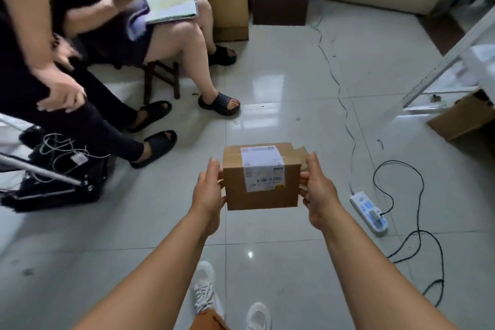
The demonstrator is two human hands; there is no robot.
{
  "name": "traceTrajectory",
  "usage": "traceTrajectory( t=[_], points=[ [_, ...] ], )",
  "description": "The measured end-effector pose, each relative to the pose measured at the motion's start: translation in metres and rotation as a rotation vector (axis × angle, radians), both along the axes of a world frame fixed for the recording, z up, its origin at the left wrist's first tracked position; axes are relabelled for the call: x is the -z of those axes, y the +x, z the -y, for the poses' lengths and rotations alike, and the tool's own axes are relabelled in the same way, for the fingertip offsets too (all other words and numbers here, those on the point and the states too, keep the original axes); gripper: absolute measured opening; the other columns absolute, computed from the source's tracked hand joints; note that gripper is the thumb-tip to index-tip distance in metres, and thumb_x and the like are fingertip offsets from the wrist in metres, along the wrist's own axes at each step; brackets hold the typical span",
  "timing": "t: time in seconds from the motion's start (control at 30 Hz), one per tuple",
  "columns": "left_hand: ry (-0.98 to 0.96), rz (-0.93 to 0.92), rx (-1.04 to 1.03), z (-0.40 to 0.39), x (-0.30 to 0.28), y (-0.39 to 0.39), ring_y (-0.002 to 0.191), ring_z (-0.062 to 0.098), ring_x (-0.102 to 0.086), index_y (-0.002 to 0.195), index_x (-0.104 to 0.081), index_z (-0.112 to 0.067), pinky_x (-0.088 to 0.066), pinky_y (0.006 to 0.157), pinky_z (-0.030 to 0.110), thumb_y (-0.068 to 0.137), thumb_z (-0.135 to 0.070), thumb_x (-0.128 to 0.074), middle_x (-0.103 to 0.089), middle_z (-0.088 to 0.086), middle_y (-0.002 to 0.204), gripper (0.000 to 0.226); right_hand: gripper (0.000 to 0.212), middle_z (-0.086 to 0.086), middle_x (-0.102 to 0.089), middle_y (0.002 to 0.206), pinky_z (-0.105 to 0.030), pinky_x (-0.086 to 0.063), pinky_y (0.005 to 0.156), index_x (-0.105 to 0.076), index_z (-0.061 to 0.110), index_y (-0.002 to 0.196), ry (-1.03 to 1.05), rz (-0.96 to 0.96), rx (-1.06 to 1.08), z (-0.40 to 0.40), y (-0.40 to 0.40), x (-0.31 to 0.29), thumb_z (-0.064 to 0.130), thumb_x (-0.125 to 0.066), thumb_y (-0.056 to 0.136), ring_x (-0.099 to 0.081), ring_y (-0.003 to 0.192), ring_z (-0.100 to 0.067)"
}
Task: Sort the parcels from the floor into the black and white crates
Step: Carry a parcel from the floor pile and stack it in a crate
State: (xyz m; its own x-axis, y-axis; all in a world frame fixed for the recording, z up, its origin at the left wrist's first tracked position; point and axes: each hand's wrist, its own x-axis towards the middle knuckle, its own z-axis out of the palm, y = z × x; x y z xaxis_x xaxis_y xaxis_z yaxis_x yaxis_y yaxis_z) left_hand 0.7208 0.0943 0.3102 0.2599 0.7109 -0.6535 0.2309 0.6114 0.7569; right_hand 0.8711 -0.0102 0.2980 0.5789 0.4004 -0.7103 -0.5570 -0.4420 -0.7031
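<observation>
The left hand [207,190] and the right hand [317,190] are pressing in on opposite ends of a cardboard parcel [261,177], fingers curling round its edges, and are holding it in the air above the tiled floor [281,94], out in front of the person's white shoes [206,289].

Neither crate is showing here, so the parcel's destination cannot be told. The likely trouble is underfoot: a white power strip [369,209] and its black cable [409,236] are lying just to the right (an easy snag for a foot while the eyes are on the box). The glossy tiles look slick, and two seated people's legs are crowding the left.

The parcel is a plain brown box, matte, squared, with a white shipping label [261,169] wrapping over its top edge and one flap [301,154] sticking out at the back; that loose flap could catch or open if the grip shifts.
</observation>
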Motion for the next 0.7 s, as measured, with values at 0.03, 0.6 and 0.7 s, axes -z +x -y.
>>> traceTrajectory(
  t=[0.03, 0.6, 0.7],
  points=[
    [0.011, 0.013, -0.036, -0.003, -0.014, -0.012, 0.108, 0.018, -0.055, 0.118, -0.052, -0.011, -0.042, 0.102, 0.044, 0.098, -0.052, -0.033, -0.061, 0.002, 0.107, 0.050, 0.051, -0.001, -0.068, 0.104, -0.040, -0.034, 0.103, -0.061, 0.023, 0.107, 0.024, -0.010, -0.024, -0.006, -0.010, -0.012, 0.066, -0.037, 0.093, -0.057, 0.106, -0.020],
    [0.212, 0.113, -0.423, 0.001, -0.117, -0.284, 0.082, 0.013, -0.057, 0.108, -0.054, -0.020, -0.045, 0.073, 0.029, 0.095, -0.040, -0.050, -0.064, 0.000, 0.094, 0.024, 0.046, -0.004, -0.060, 0.118, -0.043, -0.043, 0.095, -0.053, 0.021, 0.121, 0.150, -0.052, -0.493, -0.080, -0.251, -0.113, 0.057, -0.044, 0.094, -0.056, 0.113, -0.029],
    [0.260, 0.122, -0.491, 0.018, -0.127, -0.352, 0.093, 0.015, -0.060, 0.127, -0.053, -0.023, -0.046, 0.084, 0.030, 0.094, -0.025, -0.056, -0.066, 0.001, 0.109, 0.033, 0.031, -0.010, -0.062, 0.111, -0.039, -0.047, 0.081, -0.059, 0.025, 0.112, 0.205, -0.006, -0.589, -0.080, -0.319, -0.128, 0.041, -0.050, 0.088, -0.060, 0.099, -0.027]
  ],
)
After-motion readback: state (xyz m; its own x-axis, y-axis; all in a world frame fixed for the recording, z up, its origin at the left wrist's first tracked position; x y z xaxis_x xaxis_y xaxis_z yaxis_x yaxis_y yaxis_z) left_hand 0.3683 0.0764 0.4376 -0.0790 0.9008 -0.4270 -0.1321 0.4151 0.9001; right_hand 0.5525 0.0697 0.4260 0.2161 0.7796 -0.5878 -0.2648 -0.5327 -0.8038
